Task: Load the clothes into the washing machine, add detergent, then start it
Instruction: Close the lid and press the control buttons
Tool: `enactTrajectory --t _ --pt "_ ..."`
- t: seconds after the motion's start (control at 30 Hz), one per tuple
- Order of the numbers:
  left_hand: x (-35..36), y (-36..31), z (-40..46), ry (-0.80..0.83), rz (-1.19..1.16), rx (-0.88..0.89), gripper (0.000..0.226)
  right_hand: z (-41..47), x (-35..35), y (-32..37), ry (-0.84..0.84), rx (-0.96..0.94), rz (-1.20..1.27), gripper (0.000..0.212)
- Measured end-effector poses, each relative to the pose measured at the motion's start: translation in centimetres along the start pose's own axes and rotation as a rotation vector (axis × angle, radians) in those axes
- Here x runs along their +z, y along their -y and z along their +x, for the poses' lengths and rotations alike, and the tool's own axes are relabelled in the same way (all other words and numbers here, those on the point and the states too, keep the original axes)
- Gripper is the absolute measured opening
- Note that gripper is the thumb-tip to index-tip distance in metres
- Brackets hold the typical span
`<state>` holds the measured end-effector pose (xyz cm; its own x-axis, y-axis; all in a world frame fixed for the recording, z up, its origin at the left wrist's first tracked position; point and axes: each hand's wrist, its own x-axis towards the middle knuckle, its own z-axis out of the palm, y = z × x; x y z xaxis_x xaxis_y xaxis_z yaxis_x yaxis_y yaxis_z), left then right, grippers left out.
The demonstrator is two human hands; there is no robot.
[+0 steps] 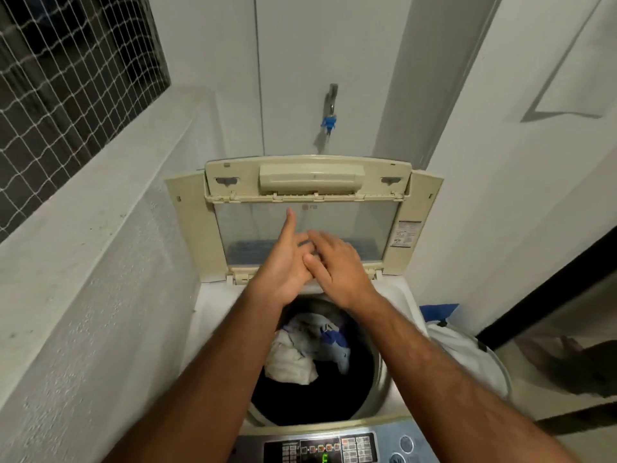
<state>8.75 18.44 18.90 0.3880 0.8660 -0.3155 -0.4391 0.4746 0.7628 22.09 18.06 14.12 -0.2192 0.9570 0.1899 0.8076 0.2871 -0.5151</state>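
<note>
Where both open, empty hands, left hand (283, 265) and right hand (337, 262), overlap at twelve o'clock above the clothes (307, 345), the lid (307, 222) logo blurs, panel (320, 449) print unreadable

A wall tap (331, 98) with a blue fitting (329, 123) is mounted on the white rear wall (300, 61). A netted window opening (66, 81) occupies the upper left above a concrete ledge (83, 208). A white bag (464, 355) stands at the right.

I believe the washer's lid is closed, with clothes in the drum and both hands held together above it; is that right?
Not quite: the head view shows the lid standing open, folded upright at the back. The rest holds: clothes lie in the drum, and the left hand and right hand meet above it.
</note>
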Motion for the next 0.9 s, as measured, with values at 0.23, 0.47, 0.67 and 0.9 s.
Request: enactTrajectory --t 0.23,0.47,0.67,0.9 --pt "2.3 -6.1 0.9 -0.366 0.970 0.875 0.023 4.9 -8.4 2.7 -0.539 -0.079 -0.066 0.036" --pt "1.0 -12.6 5.3 -0.424 1.644 0.741 0.057 10.9 -11.7 2.5 -0.172 0.046 -0.333 0.057" --pt "-1.3 -11.7 6.0 -0.433 1.873 0.776 0.055 10.7 -10.6 1.6 -0.229 0.038 -0.364 0.048" --pt "-1.0 -10.8 5.0 -0.475 1.853 0.782 0.049 10.1 -9.7 2.1 -0.337 0.085 -0.354 0.051"
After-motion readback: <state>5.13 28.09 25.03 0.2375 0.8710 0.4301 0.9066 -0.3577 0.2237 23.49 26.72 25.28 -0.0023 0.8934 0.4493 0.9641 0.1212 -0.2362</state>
